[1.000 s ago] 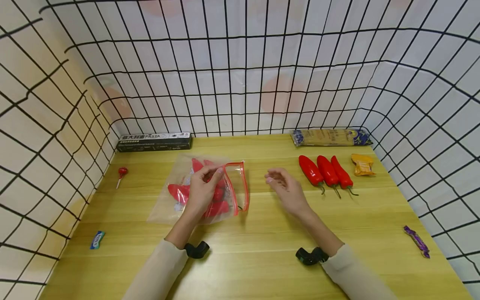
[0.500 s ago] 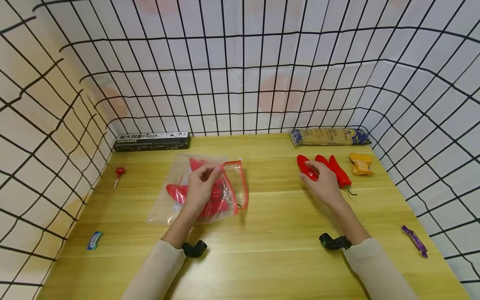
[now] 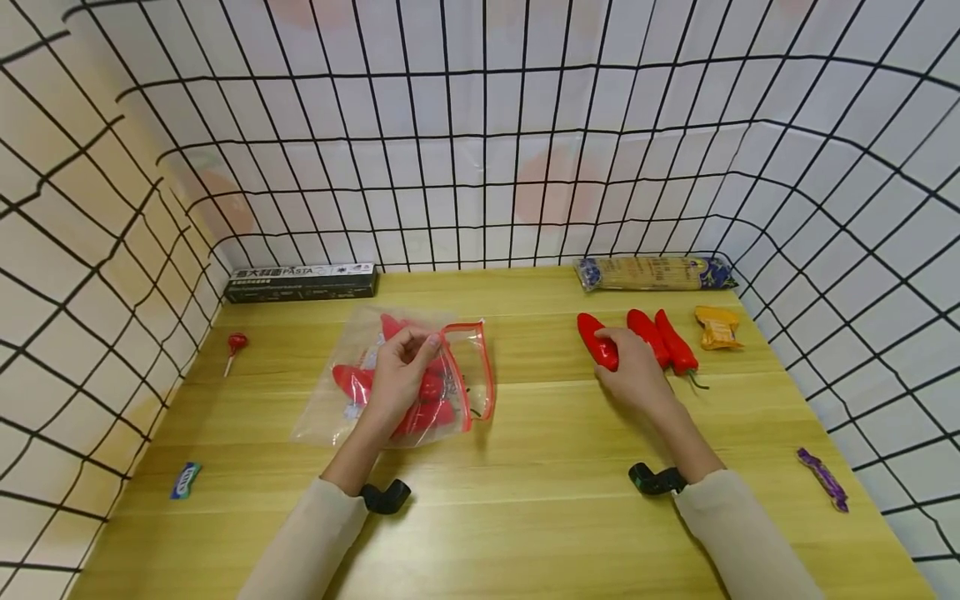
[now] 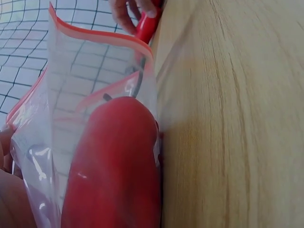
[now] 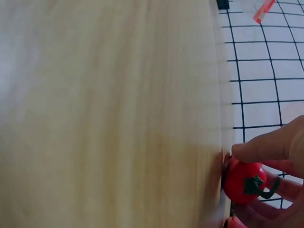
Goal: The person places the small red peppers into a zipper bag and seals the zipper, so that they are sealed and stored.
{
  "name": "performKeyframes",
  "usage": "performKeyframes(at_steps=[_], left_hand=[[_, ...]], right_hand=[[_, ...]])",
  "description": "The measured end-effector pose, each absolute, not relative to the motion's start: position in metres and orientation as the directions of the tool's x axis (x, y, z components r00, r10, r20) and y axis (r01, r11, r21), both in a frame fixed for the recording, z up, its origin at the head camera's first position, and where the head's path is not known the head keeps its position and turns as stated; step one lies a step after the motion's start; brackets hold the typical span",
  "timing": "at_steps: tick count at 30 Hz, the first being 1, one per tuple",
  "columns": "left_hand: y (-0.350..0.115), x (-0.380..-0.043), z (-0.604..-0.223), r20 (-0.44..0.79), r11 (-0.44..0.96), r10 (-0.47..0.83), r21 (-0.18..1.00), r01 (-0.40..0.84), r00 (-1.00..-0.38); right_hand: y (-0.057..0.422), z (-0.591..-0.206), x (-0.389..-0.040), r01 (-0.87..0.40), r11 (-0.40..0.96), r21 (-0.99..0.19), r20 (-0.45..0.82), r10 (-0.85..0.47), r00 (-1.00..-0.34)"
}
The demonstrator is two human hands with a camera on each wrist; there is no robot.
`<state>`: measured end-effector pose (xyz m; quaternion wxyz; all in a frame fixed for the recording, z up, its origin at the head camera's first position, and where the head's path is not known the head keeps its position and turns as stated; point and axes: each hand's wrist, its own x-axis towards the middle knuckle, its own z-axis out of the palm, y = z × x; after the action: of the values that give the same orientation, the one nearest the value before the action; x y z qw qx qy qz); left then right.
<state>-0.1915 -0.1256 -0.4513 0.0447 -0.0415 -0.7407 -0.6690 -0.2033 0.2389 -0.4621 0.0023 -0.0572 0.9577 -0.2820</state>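
My left hand (image 3: 399, 373) pinches the upper edge of a clear zip bag (image 3: 330, 417) with a red-trimmed mouth that gapes toward the right. Several red peppers lie inside; one red pepper (image 4: 116, 161) fills the left wrist view, its stem toward the mouth. On the right, my right hand (image 3: 637, 375) grips a red chili pepper (image 3: 597, 342), thumb on one side and fingers on the other. The right wrist view shows the stem end of this chili pepper (image 5: 244, 180) between thumb and fingers, close to the tabletop. Two more red chili peppers (image 3: 677, 343) lie just right of that hand.
A black pasta box (image 3: 300, 283) and a pack of noodles (image 3: 656, 273) lie along the back. A lollipop (image 3: 236, 352) and a small blue-green packet (image 3: 185, 481) are at left, a yellow packet (image 3: 717, 327) and a purple candy (image 3: 822, 479) at right. Black wire mesh (image 3: 483, 137) surrounds the table.
My right hand has moved right from beside the bag to the chili peppers and grips the leftmost one, shifting it slightly left. The left hand stays on the bag.
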Motion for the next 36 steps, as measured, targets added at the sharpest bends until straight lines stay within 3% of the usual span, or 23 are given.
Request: performKeyframes(at_steps=[4,8,14,19,25,31,36], left_hand=[[-0.126,-0.193,-0.452,0.106,0.09,-0.002,0.99,0.105,-0.994],[-0.125,-0.195,-0.452,0.114,0.076,-0.008,0.991,0.113,-0.993],[-0.126,-0.195,-0.448,0.157,0.091,-0.026,0.984,0.154,-0.987],[-0.126,-0.192,-0.448,0.175,0.1,-0.034,0.98,0.171,-0.984],[-0.124,-0.19,-0.445,0.192,0.112,-0.054,0.976,0.185,-0.98],[-0.123,-0.187,-0.441,0.195,0.107,-0.056,0.976,0.188,-0.979],[-0.121,-0.186,-0.441,0.189,0.096,-0.047,0.978,0.184,-0.981]], right_hand=[[0.242,-0.467,-0.205,-0.118,0.828,-0.548,0.035,-0.118,-0.992],[0.244,-0.468,-0.205,-0.091,0.766,-0.636,0.042,-0.083,-0.996],[0.234,-0.46,-0.197,-0.053,0.527,-0.848,0.034,-0.045,-0.998],[0.218,-0.451,-0.19,-0.039,0.319,-0.947,-0.013,-0.157,-0.987],[0.19,-0.442,-0.182,-0.02,0.238,-0.971,-0.045,-0.266,-0.963],[0.152,-0.442,-0.181,-0.043,0.244,-0.969,-0.025,-0.269,-0.963],[0.121,-0.451,-0.185,-0.062,0.149,-0.987,0.015,-0.296,-0.955]])
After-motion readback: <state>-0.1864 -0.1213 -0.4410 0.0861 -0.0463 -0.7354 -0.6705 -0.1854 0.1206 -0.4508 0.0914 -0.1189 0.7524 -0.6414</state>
